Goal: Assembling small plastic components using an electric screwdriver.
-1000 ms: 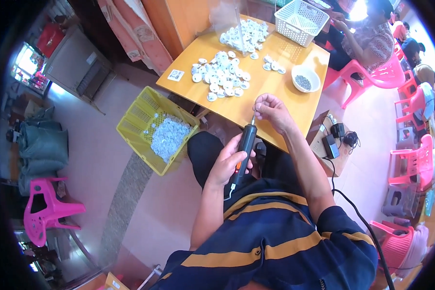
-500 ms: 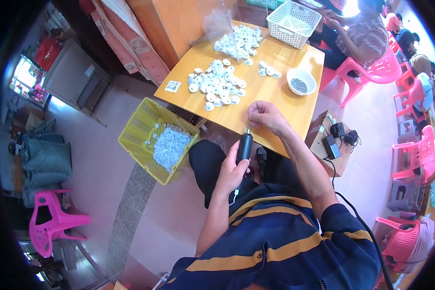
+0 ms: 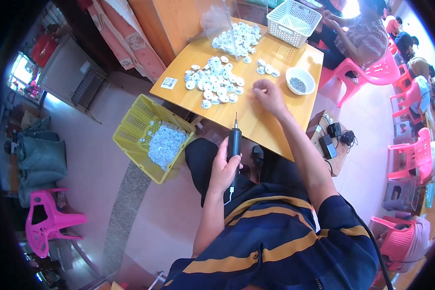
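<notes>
My left hand [image 3: 224,166] grips a black electric screwdriver [image 3: 234,141] upright, its bit pointing at the near edge of the wooden table [image 3: 266,125]. My right hand [image 3: 269,95] reaches out over the table, fingers pinched together near a few white round parts [image 3: 267,68]; whether it holds something small I cannot tell. A larger spread of white round parts [image 3: 213,87] lies left of it, and a white bowl of small dark screws [image 3: 299,81] sits just to its right.
A yellow crate [image 3: 130,130] of white parts stands on the floor to my left. A white mesh basket [image 3: 294,21] and another heap of parts [image 3: 239,38] sit at the table's far end. A person sits opposite. Pink chairs [image 3: 411,159] stand to the right.
My right hand left the screwdriver's tip and reached forward onto the table toward the parts. My left hand stayed low with the screwdriver.
</notes>
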`<state>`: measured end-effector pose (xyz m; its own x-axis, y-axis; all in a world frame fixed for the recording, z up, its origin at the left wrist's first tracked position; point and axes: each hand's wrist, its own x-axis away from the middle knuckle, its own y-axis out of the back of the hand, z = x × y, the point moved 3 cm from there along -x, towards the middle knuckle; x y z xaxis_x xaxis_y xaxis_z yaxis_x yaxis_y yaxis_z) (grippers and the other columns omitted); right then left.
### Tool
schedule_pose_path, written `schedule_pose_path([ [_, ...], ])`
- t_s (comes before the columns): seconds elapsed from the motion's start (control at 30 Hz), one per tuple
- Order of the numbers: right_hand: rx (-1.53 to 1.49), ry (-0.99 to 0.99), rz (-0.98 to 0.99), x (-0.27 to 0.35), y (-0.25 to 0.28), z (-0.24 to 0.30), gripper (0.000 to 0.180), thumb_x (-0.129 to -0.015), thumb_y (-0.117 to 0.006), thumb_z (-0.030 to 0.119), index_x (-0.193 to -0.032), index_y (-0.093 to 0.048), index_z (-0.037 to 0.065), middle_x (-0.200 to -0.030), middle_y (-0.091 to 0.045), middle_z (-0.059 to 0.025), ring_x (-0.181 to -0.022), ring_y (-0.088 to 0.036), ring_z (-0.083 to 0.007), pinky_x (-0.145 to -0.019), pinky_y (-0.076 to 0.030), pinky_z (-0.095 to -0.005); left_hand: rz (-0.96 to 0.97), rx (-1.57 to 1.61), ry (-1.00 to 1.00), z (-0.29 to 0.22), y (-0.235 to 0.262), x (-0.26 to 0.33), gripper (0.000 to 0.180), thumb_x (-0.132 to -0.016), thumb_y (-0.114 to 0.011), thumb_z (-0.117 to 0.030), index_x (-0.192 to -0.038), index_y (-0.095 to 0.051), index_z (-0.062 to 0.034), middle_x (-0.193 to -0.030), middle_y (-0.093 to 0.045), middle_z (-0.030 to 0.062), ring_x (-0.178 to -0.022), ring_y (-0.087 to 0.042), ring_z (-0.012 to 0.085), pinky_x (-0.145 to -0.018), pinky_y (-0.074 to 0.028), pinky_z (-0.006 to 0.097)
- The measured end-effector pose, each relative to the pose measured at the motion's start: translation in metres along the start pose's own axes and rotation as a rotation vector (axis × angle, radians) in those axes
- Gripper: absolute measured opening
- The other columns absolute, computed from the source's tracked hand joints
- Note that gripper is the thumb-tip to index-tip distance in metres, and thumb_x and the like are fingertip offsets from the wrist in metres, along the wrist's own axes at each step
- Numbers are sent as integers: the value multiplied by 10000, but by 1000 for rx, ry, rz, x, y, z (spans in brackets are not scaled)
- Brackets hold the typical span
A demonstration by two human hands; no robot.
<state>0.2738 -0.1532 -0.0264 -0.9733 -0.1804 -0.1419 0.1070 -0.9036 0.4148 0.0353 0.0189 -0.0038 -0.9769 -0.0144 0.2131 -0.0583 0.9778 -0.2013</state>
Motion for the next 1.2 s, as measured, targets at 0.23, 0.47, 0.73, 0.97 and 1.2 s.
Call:
schedule_pose_path([
  [0.23, 646, 271, -187, -53, 9, 19, 310, -918, -629, 132, -1222, -645, 70, -1252, -624, -169, -1007, -686, -350, -871, -558, -454, -40, 35, 11, 0, 5, 3, 641, -907, -549, -56, -1523, -374, -87, -977, -608, 52, -714, -614, 98, -607, -520, 237],
  [0.47, 804, 136, -126, -62, 4, 5, 253, -924, -624, 181, -1141, -679, 64, -1259, -600, -186, -1051, -655, -374, -912, -539, -463, -54, 45, 19, 0, 4, 3, 580, -931, -556, -70, -1492, -406, -75, -900, -589, 28, -717, -597, 96, -636, -510, 245],
  [0.73, 605, 122, -89, -31, 15, 6, 261, -839, -683, 190, -1038, -672, 21, -1084, -651, -219, -1015, -652, -389, -878, -536, -467, -31, 39, -4, 2, 2, 3, 594, -925, -549, -55, -1499, -400, -83, -933, -597, 38, -708, -604, 97, -625, -514, 241],
  [0.97, 324, 141, -108, -6, 25, -3, 282, -869, -641, 133, -1122, -683, 14, -1025, -710, -202, -816, -698, -303, -730, -564, -397, 10, 74, 9, 2, -3, 2, 615, -932, -542, -54, -1521, -373, -99, -990, -612, 59, -722, -619, 104, -610, -526, 238],
  [1.2, -760, -340, 30, 44, 6, 4, 317, -887, -561, 3, -1195, -630, -23, -977, -706, -70, -751, -640, -124, -653, -493, -219, 21, 56, 9, 2, -5, 5, 617, -936, -549, -57, -1524, -368, -97, -999, -616, 61, -735, -622, 103, -617, -527, 240],
])
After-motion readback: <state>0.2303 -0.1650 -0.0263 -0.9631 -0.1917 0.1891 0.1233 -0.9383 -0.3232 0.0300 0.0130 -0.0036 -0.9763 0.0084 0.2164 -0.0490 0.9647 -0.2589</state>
